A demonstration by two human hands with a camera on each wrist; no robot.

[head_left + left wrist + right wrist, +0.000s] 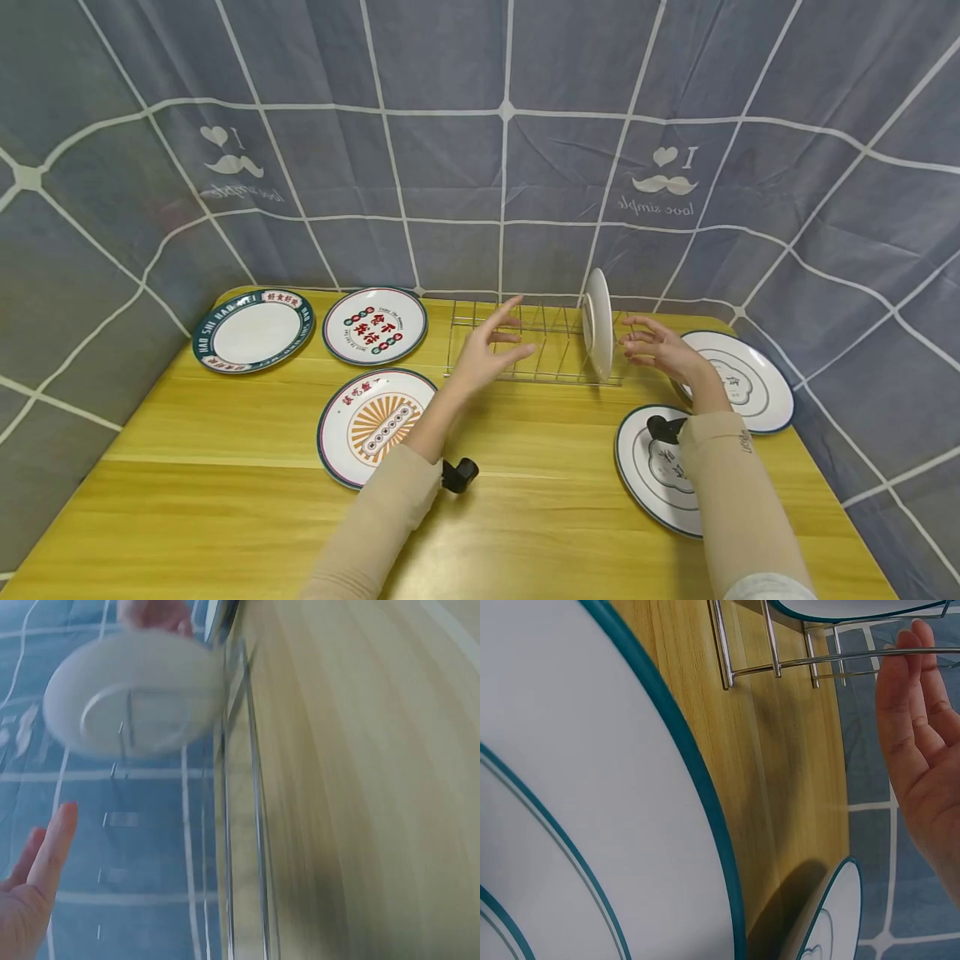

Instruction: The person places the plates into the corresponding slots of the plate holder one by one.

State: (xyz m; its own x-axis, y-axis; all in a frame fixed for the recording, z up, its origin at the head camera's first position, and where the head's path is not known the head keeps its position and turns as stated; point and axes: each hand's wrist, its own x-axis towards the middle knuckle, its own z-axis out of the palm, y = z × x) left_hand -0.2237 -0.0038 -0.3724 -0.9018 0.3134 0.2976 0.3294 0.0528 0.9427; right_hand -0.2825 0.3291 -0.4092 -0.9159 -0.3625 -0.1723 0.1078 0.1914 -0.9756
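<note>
A white plate (597,325) stands on edge in the wire dish rack (540,379), towards its right end. The left wrist view shows the pale underside of this plate (150,694). Just right of it is my right hand (663,350), fingers loosely bent and grasping nothing; whether a fingertip brushes the plate I cannot tell. In the right wrist view the fingers of that hand (922,727) reach up by a rack wire. My left hand (487,350) hovers over the left part of the rack, thumb and fingers spread apart with nothing between them.
Left of the rack lie a green-rimmed plate (255,332), a plate with red lettering (375,325) and a sunburst plate (367,417). Two blue-rimmed plates lie at right, one farther back (757,383) and one (645,467) partly under my right forearm. A grey checked curtain (450,167) hangs behind.
</note>
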